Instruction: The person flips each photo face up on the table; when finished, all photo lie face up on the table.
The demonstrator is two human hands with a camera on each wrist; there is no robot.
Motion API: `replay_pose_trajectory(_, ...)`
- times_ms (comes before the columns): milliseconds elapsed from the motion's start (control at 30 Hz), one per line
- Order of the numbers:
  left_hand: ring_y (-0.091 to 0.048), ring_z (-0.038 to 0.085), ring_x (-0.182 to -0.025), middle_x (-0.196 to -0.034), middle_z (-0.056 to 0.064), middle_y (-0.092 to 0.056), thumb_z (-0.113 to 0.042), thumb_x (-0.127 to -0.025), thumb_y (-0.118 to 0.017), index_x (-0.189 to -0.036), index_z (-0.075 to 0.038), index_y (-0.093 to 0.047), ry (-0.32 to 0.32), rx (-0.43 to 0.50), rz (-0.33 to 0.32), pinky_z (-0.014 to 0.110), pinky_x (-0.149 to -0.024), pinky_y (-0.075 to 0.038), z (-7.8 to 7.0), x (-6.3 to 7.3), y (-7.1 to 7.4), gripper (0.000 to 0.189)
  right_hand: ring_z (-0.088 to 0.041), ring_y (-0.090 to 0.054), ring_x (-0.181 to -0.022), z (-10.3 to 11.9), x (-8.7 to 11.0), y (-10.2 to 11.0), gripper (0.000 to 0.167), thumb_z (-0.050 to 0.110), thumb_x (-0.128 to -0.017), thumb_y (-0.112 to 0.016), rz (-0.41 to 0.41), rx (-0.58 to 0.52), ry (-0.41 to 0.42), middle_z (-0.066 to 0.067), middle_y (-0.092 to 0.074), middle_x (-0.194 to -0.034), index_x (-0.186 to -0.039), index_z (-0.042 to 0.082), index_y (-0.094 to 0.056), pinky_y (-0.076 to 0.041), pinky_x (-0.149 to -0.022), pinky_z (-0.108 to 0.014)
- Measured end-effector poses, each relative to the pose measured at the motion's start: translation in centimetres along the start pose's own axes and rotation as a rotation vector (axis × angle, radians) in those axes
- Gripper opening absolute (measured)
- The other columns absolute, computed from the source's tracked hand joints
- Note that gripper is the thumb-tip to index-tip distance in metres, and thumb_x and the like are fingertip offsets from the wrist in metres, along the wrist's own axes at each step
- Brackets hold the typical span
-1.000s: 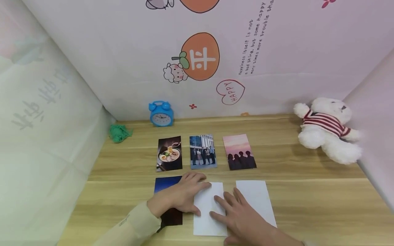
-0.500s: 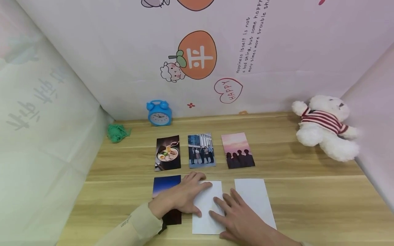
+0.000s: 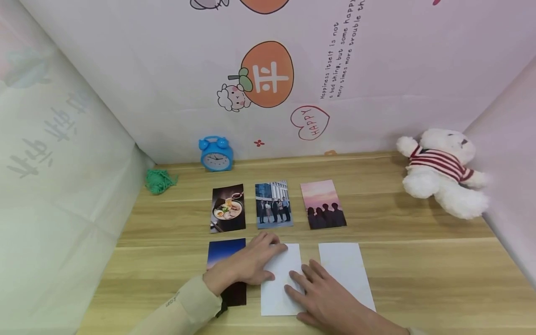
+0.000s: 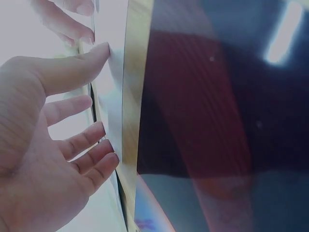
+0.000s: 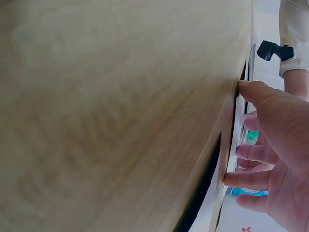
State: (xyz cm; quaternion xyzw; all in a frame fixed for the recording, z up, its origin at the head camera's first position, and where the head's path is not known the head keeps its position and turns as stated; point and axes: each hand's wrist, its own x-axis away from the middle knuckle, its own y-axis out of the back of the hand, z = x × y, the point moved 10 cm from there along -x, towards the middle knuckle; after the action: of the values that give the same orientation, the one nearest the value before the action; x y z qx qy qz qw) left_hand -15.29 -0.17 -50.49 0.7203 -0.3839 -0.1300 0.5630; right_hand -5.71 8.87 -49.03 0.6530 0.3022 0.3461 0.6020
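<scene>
In the head view, a blank white card (image 3: 281,298) lies flat in the middle of the front row. My left hand (image 3: 256,261) touches it from the left, thumb and fingertips spread along its left side and top. My right hand (image 3: 324,295) rests over its lower right edge, fingers spread. The left wrist view shows my left fingers (image 4: 99,169) extended, tips against the card. Close up on the right, my thumb and fingers (image 5: 248,180) touch down apart from each other. A photo with a blue top and dark bottom (image 3: 228,249) lies partly under my left forearm.
A second white card (image 3: 345,267) lies right. Behind, in a row, are a ramen photo (image 3: 227,209), an office group photo (image 3: 274,204) and a sunset silhouette photo (image 3: 323,204). Farther back are green yarn (image 3: 159,180), a blue alarm clock (image 3: 217,156) and a white teddy bear (image 3: 444,170).
The middle white card has slid slightly away from me, with both hands on it. My left thumb has shifted up along its left side. The head view has drifted a little.
</scene>
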Motion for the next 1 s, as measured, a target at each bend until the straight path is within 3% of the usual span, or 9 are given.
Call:
replay_pose_trajectory(200, -0.045, 0.019, -0.135, -0.145, 0.0, -0.05, -0.033, -0.088, -0.082, -0.151, -0.028, -0.051, -0.004, -0.013, -0.014, 0.043, -0.117, -0.046, 0.2, -0.3, 0.1, 0.07, -0.03, -0.065, -0.127, 0.1, 0.1, 0.4, 0.056, 0.061, -0.099, -0.058, -0.06, 0.052, 0.017, -0.001, -0.065, -0.143, -0.142, 0.024, -0.058, -0.049, -0.115, -0.051)
replay_pose_trajectory(400, -0.045, 0.018, -0.131, -0.141, -0.001, -0.05, -0.032, -0.086, -0.085, -0.151, -0.03, -0.05, -0.005, -0.017, -0.021, 0.041, -0.116, -0.046, 0.1, -0.5, 0.2, 0.074, -0.029, -0.071, -0.119, 1.0, 0.5, 1.0, 0.046, 0.056, -0.097, -0.064, -0.169, 0.164, 0.057, -0.002, -0.071, -0.134, -0.128, 0.022, -0.068, -0.055, -0.108, -0.047)
replay_pose_trajectory(533, -0.045, 0.018, -0.129, -0.14, -0.001, -0.05, -0.031, -0.084, -0.087, -0.153, -0.033, -0.047, -0.009, -0.016, -0.019, 0.039, -0.114, -0.046, 0.1, -0.5, 0.3, 0.08, -0.028, -0.073, -0.115, 1.3, 0.6, 1.3, 0.039, 0.051, -0.1, -0.062, -0.222, 0.165, 0.071, -0.002, -0.073, -0.13, -0.124, 0.021, -0.07, -0.056, -0.105, -0.045)
replay_pose_trajectory(800, -0.045, 0.025, -0.137, -0.144, 0.007, -0.05, -0.033, -0.084, -0.086, -0.154, -0.055, -0.038, -0.041, -0.154, 0.073, 0.047, -0.119, -0.043, -1.0, -1.3, 0.1, 0.087, -0.025, -0.075, -0.107, 1.7, 0.8, 1.9, 0.038, 0.049, -0.102, -0.058, -0.285, 0.161, 0.112, -0.002, -0.076, -0.122, -0.12, 0.017, -0.067, -0.058, -0.101, -0.041)
replay_pose_trajectory(1000, -0.039, 0.034, -0.15, -0.157, 0.013, -0.042, -0.03, -0.084, -0.087, -0.152, -0.057, -0.039, -0.039, -0.204, 0.115, 0.053, -0.124, -0.039, -1.7, -1.8, 0.0, 0.088, -0.021, -0.074, -0.106, 1.6, 0.8, 2.0, 0.036, 0.048, -0.106, -0.054, -0.29, 0.139, 0.095, 0.001, -0.076, -0.119, -0.118, 0.017, -0.068, -0.058, -0.099, -0.038)
